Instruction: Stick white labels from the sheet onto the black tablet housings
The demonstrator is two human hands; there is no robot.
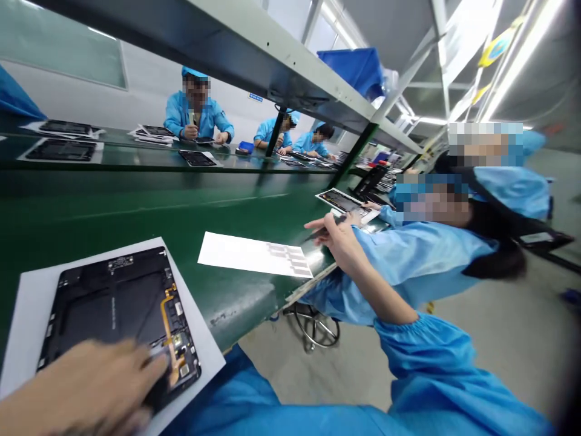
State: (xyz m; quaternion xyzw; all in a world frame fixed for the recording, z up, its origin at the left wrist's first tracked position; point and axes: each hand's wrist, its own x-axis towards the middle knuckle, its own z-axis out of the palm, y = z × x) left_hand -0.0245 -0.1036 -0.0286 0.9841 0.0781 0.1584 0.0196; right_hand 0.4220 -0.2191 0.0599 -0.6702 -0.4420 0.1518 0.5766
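Observation:
Blurred by motion, my left hand [104, 381] lies over the near part of an open black tablet housing [109, 303]; whether its fingers grip anything is not clear. An orange flex cable [166, 315] runs down the housing's right side. Under the housing is a white sheet [31, 303]. My right hand [342, 245] is raised at the right, its fingers closed around dark tweezers [319, 234], with the index finger stretched out. Their tip points left, above the right end of a white card [245, 254] that carries several small grey strips [295, 260].
A co-worker in blue [408, 248] sits close on my right, near another tablet housing [340, 200]. A metal shelf [290, 54] crosses overhead, with a blue bin [354, 69] on it. Across the green bench [158, 203], other people work beside more housings [63, 149].

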